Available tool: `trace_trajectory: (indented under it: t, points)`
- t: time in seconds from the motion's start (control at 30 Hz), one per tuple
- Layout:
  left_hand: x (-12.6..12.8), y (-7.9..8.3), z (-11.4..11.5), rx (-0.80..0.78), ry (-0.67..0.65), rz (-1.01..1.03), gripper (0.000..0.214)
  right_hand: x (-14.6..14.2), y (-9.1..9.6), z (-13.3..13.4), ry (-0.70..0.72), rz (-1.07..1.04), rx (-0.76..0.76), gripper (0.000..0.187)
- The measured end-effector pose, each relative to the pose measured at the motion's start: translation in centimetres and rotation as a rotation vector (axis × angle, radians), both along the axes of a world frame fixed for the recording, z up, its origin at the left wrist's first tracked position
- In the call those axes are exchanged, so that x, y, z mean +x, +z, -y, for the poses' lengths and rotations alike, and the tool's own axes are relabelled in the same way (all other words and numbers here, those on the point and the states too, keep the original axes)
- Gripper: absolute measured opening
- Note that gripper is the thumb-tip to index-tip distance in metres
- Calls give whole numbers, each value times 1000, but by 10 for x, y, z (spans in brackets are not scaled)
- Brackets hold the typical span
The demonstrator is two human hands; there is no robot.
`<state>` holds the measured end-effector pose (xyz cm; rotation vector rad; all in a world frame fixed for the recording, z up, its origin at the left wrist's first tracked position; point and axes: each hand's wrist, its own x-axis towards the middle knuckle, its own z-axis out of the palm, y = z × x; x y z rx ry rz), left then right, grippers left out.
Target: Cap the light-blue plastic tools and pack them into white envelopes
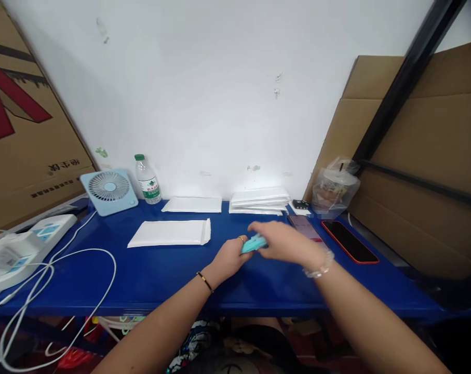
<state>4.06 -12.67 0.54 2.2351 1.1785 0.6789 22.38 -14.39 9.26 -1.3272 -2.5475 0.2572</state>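
Observation:
Above the middle of the desk, my left hand (232, 256) grips a small turquoise object (254, 243), long and narrow, whose exact kind I cannot make out. My right hand (279, 240) is closed about the right end of the same object, its fingers slightly blurred. Left of my hands lies a white padded envelope (171, 232), flat on the blue desk. Behind it rests another white envelope (192, 204). A stack of several white envelopes (258, 200) lies by the wall, just beyond my hands.
A phone with a lit screen (303, 226) and a red-edged phone (350, 242) lie to the right, near a bagged drink cup (335, 188). At left stand a water bottle (148, 181), a blue fan (109, 190) and a power strip (32, 249) with loose white cables (112, 259).

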Motion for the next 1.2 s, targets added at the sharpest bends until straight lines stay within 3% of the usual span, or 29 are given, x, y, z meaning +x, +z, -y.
trace_trajectory:
  t: [0.1, 0.17, 0.23, 0.3, 0.37, 0.47, 0.57, 0.67, 0.77, 0.87, 0.97, 1.1, 1.2]
  points:
    - [11, 2, -10, -181, 16, 359, 35, 13, 17, -14, 132, -526, -189, 75]
    - [20, 0, -16, -324, -57, 462, 38, 7, 8, -23, 180, -788, -283, 79]
    - [28, -3, -19, -408, -133, 439, 35, -9, -12, -28, 200, -843, -433, 62]
    - [31, -6, -21, -417, -161, 373, 35, -24, -33, -32, 206, -886, -553, 27]
    - [24, -3, -22, -326, -169, 318, 45, -31, -48, -36, 126, -1055, -594, 27]
    - [-14, 14, -29, -39, -133, 165, 83, -25, -58, -48, -20, -1355, -477, 26]
    - [-78, 37, -45, 111, -47, -207, 113, -15, -64, -61, -103, -1422, -375, 31]
    - [-140, 48, -70, -18, 111, -607, 133, -14, -72, -67, -140, -1411, -371, 30]
    - [-166, 43, -89, -98, 141, -722, 125, -18, -81, -69, -219, -1498, -400, 32]
    - [-151, 33, -92, -23, 74, -638, 96, -18, -88, -73, -366, -1510, -510, 34]
    - [-113, 27, -85, 117, 61, -569, 63, -16, -90, -77, -455, -1506, -496, 35]
    - [-60, 26, -79, 234, 61, -508, 56, -15, -89, -80, -482, -1714, -569, 32]
    - [-34, 26, -81, 251, 31, -422, 54, -15, -91, -82, -524, -1861, -575, 29]
